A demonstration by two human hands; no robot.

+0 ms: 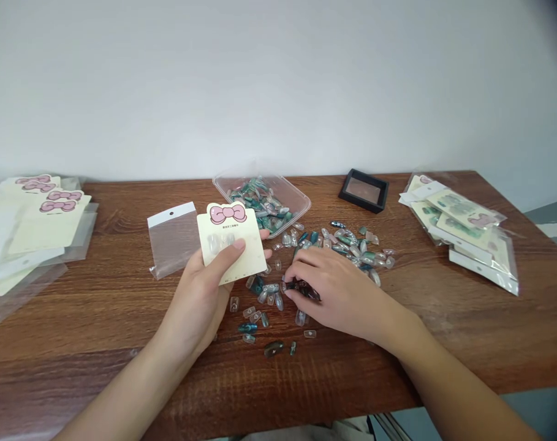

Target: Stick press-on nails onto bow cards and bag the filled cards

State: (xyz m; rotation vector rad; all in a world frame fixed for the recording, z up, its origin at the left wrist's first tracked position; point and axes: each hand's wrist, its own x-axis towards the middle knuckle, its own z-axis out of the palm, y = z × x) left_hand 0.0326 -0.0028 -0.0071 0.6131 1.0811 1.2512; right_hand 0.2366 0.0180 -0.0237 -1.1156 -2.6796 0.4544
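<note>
My left hand holds up a cream backing card with a pink bow on top, thumb across its front. A few pale press-on nails sit on the card beside my thumb. Over the pile of loose nails, my right hand has thumb and forefinger pinched together at a small clear press-on nail. Under that palm is something dark and shiny, partly hidden. Loose clear, teal and dark nails lie on the wood around and between my hands.
Behind the card stands a clear plastic tub of nails. An empty clear bag lies left of it. Bow cards and bags are stacked far left. A black frame box and packed cards lie right on the wooden table.
</note>
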